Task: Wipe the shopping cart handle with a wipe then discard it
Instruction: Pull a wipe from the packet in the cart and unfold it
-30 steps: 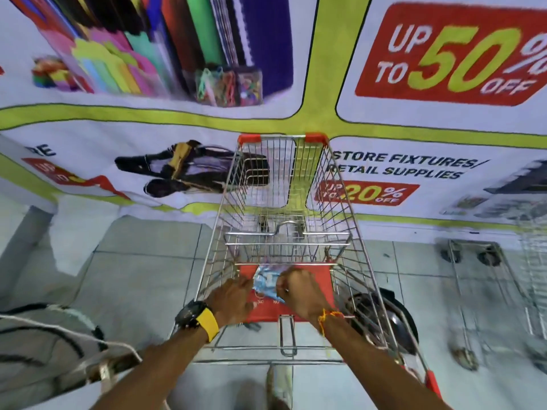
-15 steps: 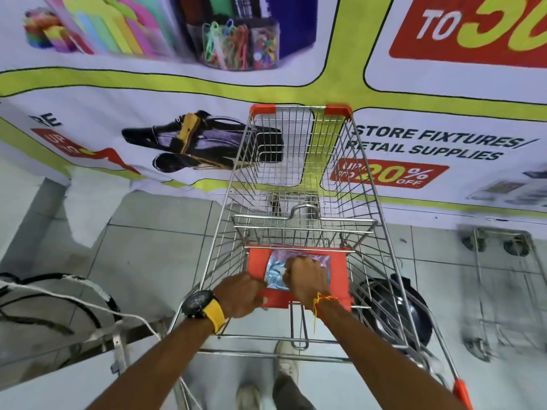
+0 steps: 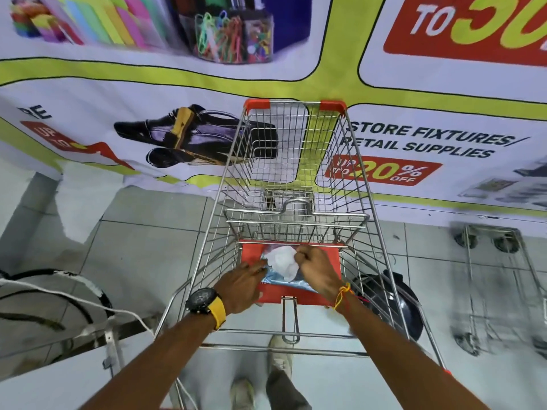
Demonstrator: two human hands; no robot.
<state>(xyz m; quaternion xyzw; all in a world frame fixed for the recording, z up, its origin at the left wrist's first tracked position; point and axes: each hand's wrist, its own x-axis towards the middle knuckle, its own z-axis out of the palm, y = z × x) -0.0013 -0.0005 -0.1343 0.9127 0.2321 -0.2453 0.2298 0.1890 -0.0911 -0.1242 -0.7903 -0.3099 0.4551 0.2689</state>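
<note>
R hand [image 3: 318, 269] fisted pinching wipe [image 3: 282, 261]; L hand [image 3: 241, 287] flat on pack [image 3: 291, 282].

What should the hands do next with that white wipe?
Probably pull the wipe fully free: the right hand pinches its white sheet, half out of the blue pack, while the left hand steadies that pack on the cart's red seat flap.

Our arms are bare, unsleeved. We wear: black watch [image 3: 202, 300] on yellow strap, left wrist; orange-yellow thread band [image 3: 343, 295], right wrist; pale shoes [image 3: 279, 355]; grey trouser leg [image 3: 285, 390].
</note>
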